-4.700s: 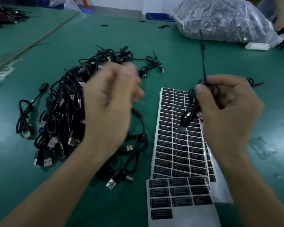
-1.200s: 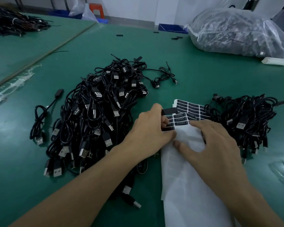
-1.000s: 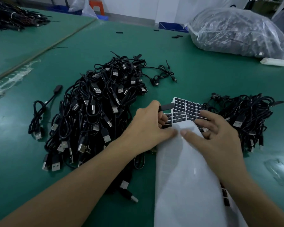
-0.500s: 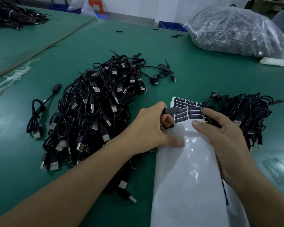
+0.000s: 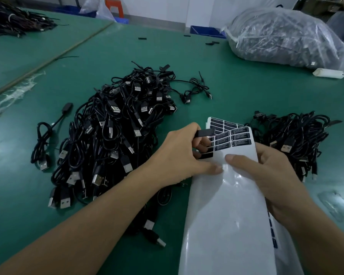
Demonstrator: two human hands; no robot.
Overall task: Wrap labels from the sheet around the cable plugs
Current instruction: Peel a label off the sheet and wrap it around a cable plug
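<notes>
Over the label sheet [image 5: 226, 215], pinches black plug [image 5: 205, 132] between left hand [image 5: 179, 155] fingers; clamps sheet with right hand [image 5: 276, 175] fingers, mostly hidden beneath.

Factory workbench: bulk cable piles [image 5: 111, 139]

The lower end of the white label sheet [image 5: 226, 215] ran off the bottom edge, as did the left forearm [image 5: 87, 225] and right forearm [image 5: 318, 235]. The right hand [image 5: 266, 171] had its fingers hidden behind the sheet; only the thumb showed on top. The left hand [image 5: 179, 155] covered one end of the black plug [image 5: 204, 132] it gripped, and the plug's cable was out of sight. White print on the black labels [image 5: 240, 142] was too small to read. A second sheet [image 5: 272, 235] beneath showed only a strip along the right side. The left forearm hid part of the cable pile [image 5: 107, 139]. The clear plastic bag [image 5: 286, 36] was cut off at the right edge, its dark contents blurred by the film.
</notes>
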